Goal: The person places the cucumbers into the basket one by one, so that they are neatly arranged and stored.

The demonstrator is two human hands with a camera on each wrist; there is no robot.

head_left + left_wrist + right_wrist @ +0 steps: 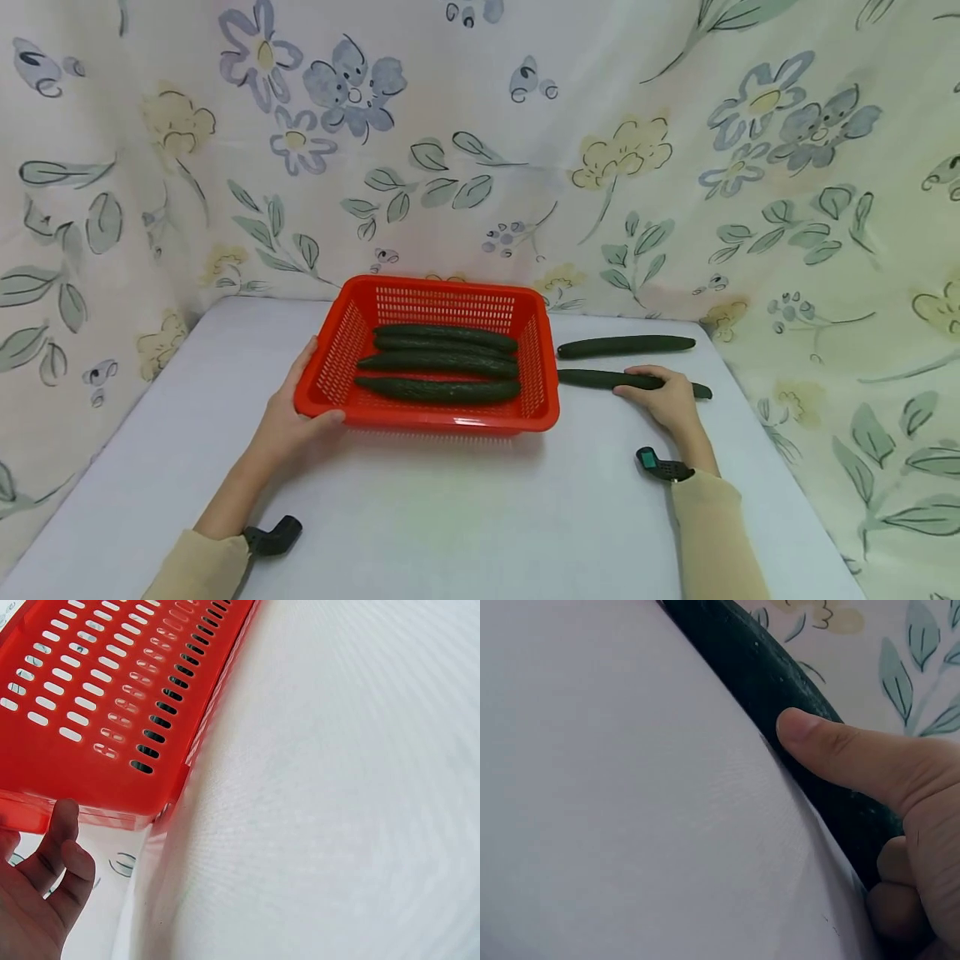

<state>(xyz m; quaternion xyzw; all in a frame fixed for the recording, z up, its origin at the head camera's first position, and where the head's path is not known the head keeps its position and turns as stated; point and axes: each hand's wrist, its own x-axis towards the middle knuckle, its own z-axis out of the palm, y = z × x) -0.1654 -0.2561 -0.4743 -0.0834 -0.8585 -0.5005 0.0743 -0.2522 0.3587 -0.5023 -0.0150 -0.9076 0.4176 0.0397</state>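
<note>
My right hand grips a long dark green cucumber on the table, right of the red basket. In the right wrist view, the thumb lies along this cucumber and the other fingers curl around its far end. A second loose cucumber lies just behind it, roughly parallel. My left hand holds the left front corner of the red plastic basket, thumb at the front rim and fingers along the left side. Several cucumbers lie side by side inside. The left wrist view shows bent fingers at the basket's rim.
A white-covered table carries everything. Floral cloth hangs behind the table and along both sides. The basket stands near the table's back edge. Each wrist wears a small black camera, the left one close above the tabletop.
</note>
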